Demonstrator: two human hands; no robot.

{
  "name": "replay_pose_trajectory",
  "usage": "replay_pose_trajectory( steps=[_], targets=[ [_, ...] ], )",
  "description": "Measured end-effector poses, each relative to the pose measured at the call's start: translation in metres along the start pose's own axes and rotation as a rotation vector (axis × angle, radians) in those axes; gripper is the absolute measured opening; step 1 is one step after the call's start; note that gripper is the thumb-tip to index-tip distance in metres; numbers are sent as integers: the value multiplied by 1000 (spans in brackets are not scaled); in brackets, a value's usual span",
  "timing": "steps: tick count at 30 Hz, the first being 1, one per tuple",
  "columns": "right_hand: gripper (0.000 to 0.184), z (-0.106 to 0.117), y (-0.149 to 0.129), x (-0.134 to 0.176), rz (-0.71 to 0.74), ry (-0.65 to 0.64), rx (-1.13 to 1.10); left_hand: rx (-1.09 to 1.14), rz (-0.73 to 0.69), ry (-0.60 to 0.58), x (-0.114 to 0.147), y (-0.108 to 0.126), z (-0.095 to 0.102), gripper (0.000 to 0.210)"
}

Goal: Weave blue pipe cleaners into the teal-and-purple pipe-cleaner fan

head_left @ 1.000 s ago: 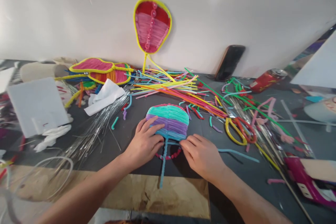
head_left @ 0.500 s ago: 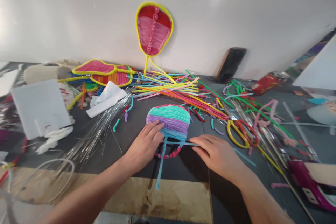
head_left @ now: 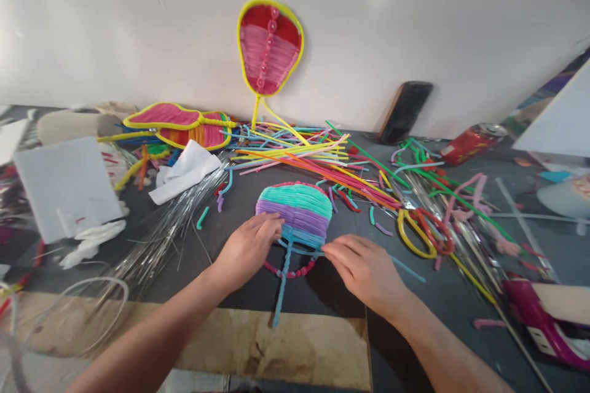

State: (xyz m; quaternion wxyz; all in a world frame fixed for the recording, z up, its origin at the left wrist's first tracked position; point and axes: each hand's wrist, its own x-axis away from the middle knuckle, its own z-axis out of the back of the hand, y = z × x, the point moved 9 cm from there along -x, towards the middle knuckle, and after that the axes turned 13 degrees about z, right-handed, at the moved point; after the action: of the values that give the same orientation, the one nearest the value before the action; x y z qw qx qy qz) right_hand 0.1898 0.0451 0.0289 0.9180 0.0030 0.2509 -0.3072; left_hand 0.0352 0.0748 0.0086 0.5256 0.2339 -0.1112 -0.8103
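A pipe-cleaner fan [head_left: 295, 202] lies on the dark table, with teal, purple and blue rows inside a pink-red rim. Its twisted blue stem [head_left: 283, 285] points toward me. My left hand [head_left: 251, 249] grips the left edge of the rows, fingertips on top and thumb hidden. In a pinch at the lower right edge, my right hand [head_left: 362, 264] holds a light-blue pipe cleaner [head_left: 302, 251]. That strand crosses the stem below the blue rows, and its loose tail shows beyond the right hand. Below it, the rim's lower part is unfilled.
Behind the fan lies a heap of colored pipe cleaners [head_left: 286, 150]. Scissors [head_left: 417, 236], a red can [head_left: 474, 142] and a magenta glue gun [head_left: 537, 319] are on the right. A phone [head_left: 405, 112] and a finished pink fan [head_left: 270, 49] lean on the wall. Silver wires [head_left: 161, 239] spread left.
My right hand has moved left to the fan's edge, and the light-blue strand now bows slightly instead of running straight. The left hand has shifted slightly left.
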Motion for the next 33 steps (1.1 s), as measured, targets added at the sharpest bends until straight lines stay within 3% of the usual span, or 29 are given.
replay_pose_trajectory(
  steps=[10, 19, 22, 30, 33],
  targets=[
    [19, -10, 14, 7, -86, -117, 40, -59, 128, 83, -6, -15, 26, 21],
    [18, 2, 33, 16, -155, -109, 132, 155, 222, -73, -7, -14, 15, 26],
    [19, 4, 39, 20, -172, -102, 145, 215, 241, -118, -5, -15, 10, 14],
    [19, -4, 36, 20, -174, -146, 114, 91, 71, -26, -7, -12, 13, 17],
    [17, -5, 42, 23, -203, -176, 97, 44, 80, 18, -9, -15, 17, 20]
  ],
)
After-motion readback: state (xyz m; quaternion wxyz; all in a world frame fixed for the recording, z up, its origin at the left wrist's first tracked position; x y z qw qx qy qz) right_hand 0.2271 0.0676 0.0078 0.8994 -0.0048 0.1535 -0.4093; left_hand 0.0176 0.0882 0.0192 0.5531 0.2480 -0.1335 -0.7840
